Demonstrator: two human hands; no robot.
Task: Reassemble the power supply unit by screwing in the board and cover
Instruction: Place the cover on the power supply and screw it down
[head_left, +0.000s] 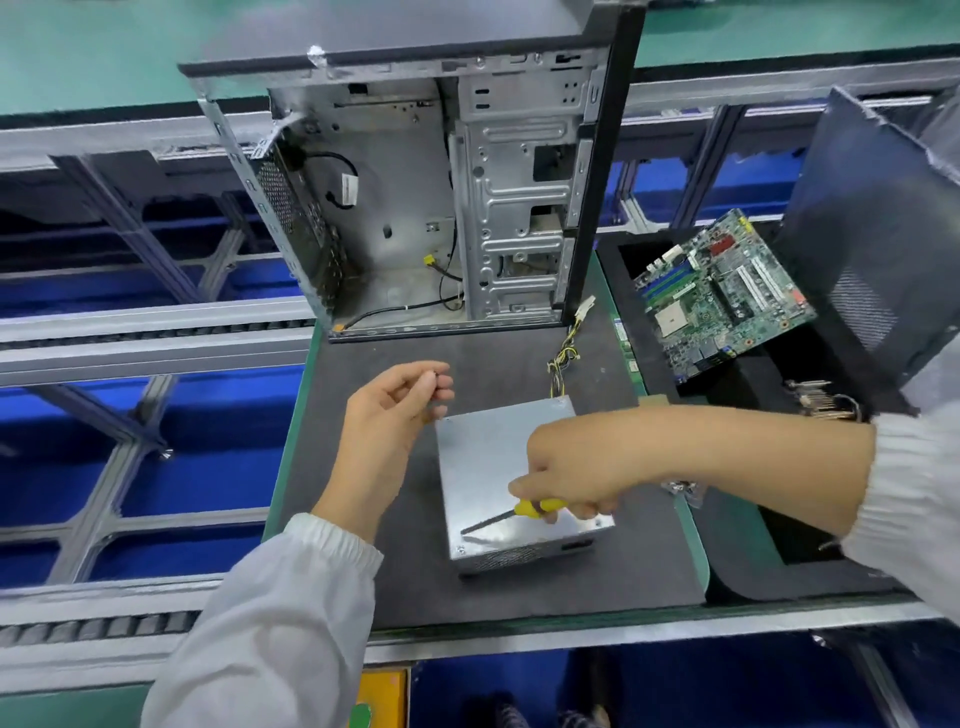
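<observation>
A silver power supply unit (488, 457) lies flat on the dark mat, cover on top, its yellow and black cable bundle (563, 358) trailing toward the case. My right hand (576, 467) grips a yellow-handled screwdriver (519, 512) above the cover; its dark shaft points down-left to the near left corner. My left hand (400, 405) hovers just left of the unit's far corner, fingertips pinched together on something small and dark that I cannot make out.
An open, emptied computer case (415, 208) stands upright behind the mat (363, 519). A green motherboard (722, 296) rests in a black tray at right, beside a dark side panel (872, 249). Metal parts (821, 400) lie near my right forearm. Conveyor rails run at left.
</observation>
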